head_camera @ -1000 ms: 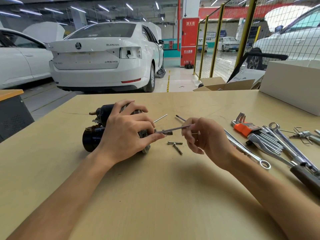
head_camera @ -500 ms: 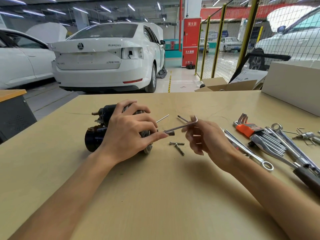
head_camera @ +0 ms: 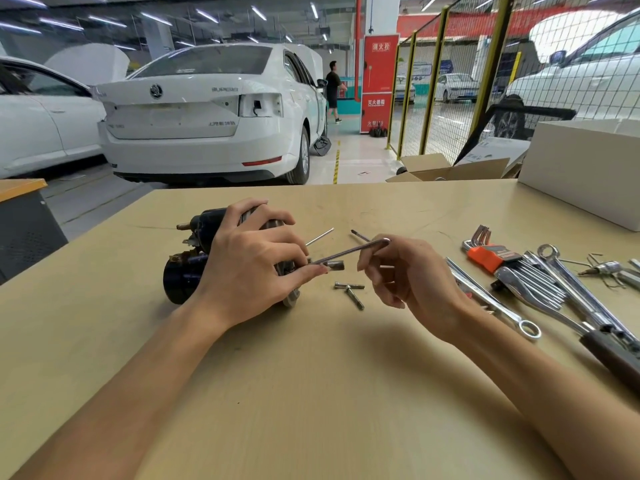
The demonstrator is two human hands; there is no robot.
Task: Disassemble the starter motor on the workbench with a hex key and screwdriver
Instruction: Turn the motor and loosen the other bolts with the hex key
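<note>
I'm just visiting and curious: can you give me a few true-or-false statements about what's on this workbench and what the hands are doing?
1. The left hand grips the starter motor. True.
2. The right hand holds the hex key. True.
3. No bolts lie on the workbench. False: two loose bolts lie between the hands.
4. The hex key set has a blue holder. False: it is orange.

workbench (head_camera: 311, 393): pale tan, plain
starter motor (head_camera: 183, 278): black body, grey metal end
hex key (head_camera: 349, 251): bright silver
loose bolts (head_camera: 349, 291): dull silver
hex key set holder (head_camera: 488, 256): orange
wrenches (head_camera: 491, 299): shiny chrome
box (head_camera: 585, 168): white
car (head_camera: 207, 116): white
fence posts (head_camera: 434, 84): yellow
cabinet (head_camera: 379, 84): red, white lettering
</note>
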